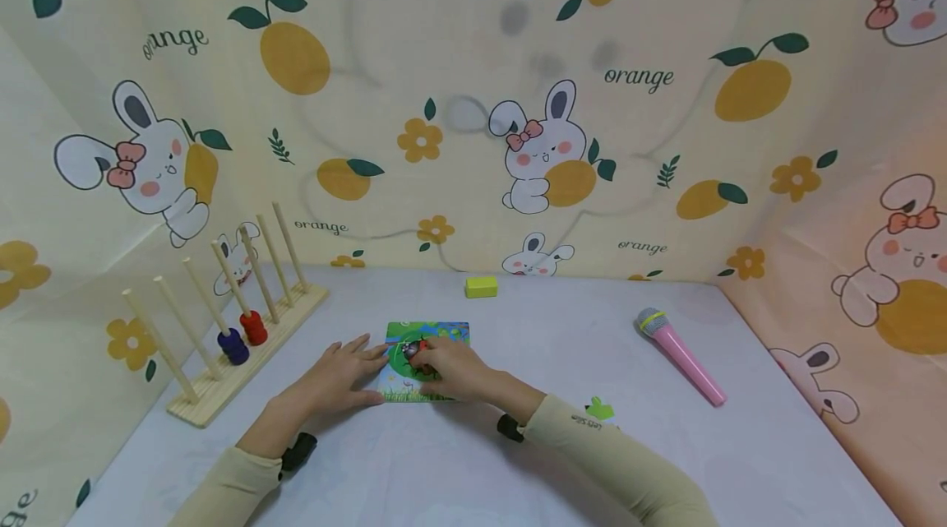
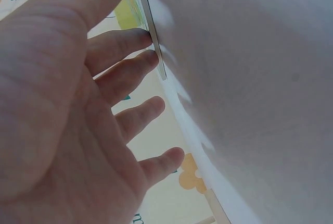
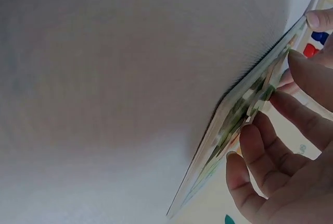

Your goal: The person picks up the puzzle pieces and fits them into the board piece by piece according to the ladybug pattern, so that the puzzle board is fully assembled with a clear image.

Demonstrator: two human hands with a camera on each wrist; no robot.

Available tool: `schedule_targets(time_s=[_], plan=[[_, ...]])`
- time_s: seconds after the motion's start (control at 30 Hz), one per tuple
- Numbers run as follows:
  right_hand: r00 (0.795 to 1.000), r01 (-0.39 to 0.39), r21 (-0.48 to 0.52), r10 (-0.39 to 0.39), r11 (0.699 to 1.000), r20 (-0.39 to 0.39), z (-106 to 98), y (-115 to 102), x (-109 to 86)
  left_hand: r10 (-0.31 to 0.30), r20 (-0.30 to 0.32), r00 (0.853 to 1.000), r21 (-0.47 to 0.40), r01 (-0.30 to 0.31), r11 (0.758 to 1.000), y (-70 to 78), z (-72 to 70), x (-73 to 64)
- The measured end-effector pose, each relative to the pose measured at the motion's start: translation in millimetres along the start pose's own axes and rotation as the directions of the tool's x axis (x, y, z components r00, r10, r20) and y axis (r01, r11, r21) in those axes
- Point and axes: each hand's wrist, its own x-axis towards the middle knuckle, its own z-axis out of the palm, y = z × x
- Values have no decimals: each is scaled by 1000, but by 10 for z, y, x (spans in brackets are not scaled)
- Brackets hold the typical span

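A flat picture puzzle board (image 1: 462,334) with a ladybug design lies on the table. My left hand (image 1: 342,375) rests at its left edge, fingers spread and fairly straight; in the left wrist view the fingertips (image 2: 148,57) meet the board's edge. Over the middle of the board, my right hand (image 1: 455,367) has its thumb and index finger at a puzzle piece (image 3: 269,81) with a green edge, pinching it close over the board. Its other fingers curl beside the board. The right fingers partly hide the ladybug picture (image 1: 411,349).
A wooden peg stand (image 1: 214,395) with blue rings (image 1: 233,346) and red rings (image 1: 254,328) stands at the left. Behind the board is a yellow-green block (image 1: 481,287). A pink toy microphone (image 1: 684,358) lies right. A small green piece (image 1: 599,409) shows beside the right sleeve.
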Motion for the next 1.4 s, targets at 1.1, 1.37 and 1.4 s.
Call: schedule_targets(time_s=[1.1, 1.37, 1.4], plan=[[957, 115, -147, -70, 982, 280, -80, -107, -466, -22, 17, 1000, 4, 22, 1000, 49, -4, 3], [953, 125, -136, -81, 983, 292, -40, -148, -502, -29, 21, 999, 7, 29, 1000, 36, 3, 9], [952, 124, -135, -80, 983, 296, -42, -154, -498, -24, 17, 1000, 9, 24, 1000, 34, 1, 10]])
